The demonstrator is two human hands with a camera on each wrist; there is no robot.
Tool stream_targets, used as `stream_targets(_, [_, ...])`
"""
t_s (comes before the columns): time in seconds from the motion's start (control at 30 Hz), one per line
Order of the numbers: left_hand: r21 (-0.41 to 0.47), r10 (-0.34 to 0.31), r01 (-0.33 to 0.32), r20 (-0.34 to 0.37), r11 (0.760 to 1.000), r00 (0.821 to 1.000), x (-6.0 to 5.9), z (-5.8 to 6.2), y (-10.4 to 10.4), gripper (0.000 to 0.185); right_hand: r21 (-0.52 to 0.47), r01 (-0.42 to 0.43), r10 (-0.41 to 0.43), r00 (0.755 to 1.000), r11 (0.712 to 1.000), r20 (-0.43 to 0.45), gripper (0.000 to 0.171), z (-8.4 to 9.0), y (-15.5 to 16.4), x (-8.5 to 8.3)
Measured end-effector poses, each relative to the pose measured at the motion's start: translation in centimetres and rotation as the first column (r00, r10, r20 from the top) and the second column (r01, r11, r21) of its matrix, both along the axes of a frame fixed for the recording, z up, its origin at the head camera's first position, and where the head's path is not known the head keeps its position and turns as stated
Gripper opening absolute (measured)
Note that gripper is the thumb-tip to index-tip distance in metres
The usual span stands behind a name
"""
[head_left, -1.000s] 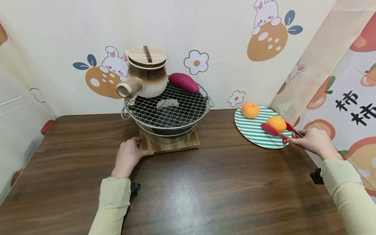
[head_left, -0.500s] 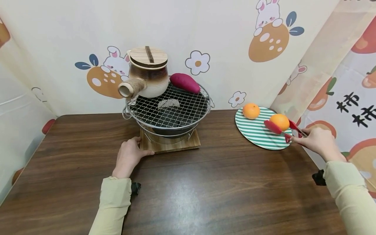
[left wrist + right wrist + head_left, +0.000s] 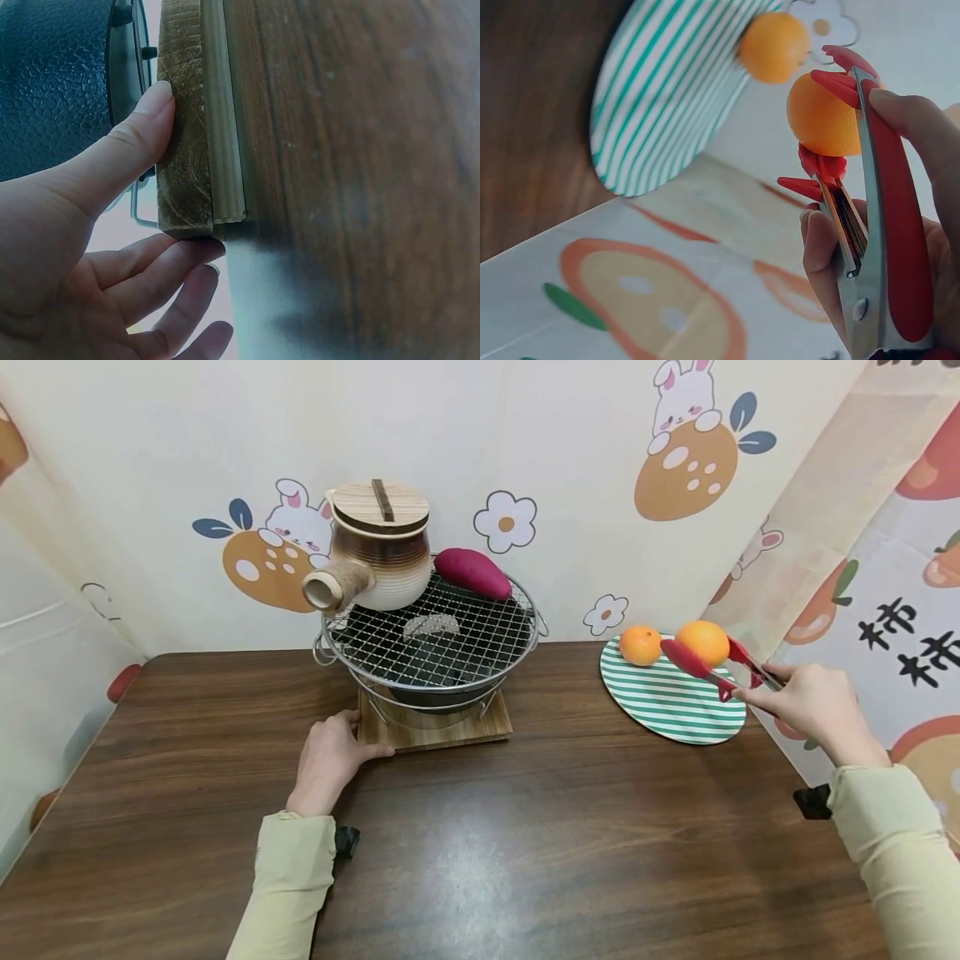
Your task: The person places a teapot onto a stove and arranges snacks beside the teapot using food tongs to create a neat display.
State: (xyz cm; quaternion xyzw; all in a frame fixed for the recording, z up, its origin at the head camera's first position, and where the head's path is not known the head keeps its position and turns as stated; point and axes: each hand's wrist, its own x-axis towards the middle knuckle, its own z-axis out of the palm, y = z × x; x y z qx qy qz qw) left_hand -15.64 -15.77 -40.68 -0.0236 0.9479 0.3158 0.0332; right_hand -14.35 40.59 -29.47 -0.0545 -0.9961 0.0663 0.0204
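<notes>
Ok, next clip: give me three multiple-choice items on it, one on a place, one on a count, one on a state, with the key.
1. Where is the purple sweet potato?
A. on the striped plate
B. on the grill mesh
C. on the table

2. How many oranges show?
A. one
B. two
C. three

3. What is the state of the orange in the tongs?
A. lifted off the plate
B. lying on the plate
C. on the grill

Key:
1 B, it lies on the grill mesh beside the pot.
2 B, one rests on the striped plate, one in the tongs.
3 A, the right hand holds it clamped above the plate.
</notes>
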Motion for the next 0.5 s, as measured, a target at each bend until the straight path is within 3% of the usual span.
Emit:
stream_targets(0.23, [-0.002, 0.0, 0.0, -0.01, 1.0, 1.0, 0.0, 0.0, 0.0, 0.08, 0.018, -0.055, 0.056, 0.992, 0.998, -0.113, 0.072, 1.6, -2.3, -0.3])
stream_targets(0.5, [0.004, 0.0, 0.0, -0.009, 1.0, 1.0, 0.1, 0.1, 0.0, 0.081, -0.033, -0.086, 0.08, 0.985, 0.996, -0.156, 0.073, 3.4, -4.9, -0.6])
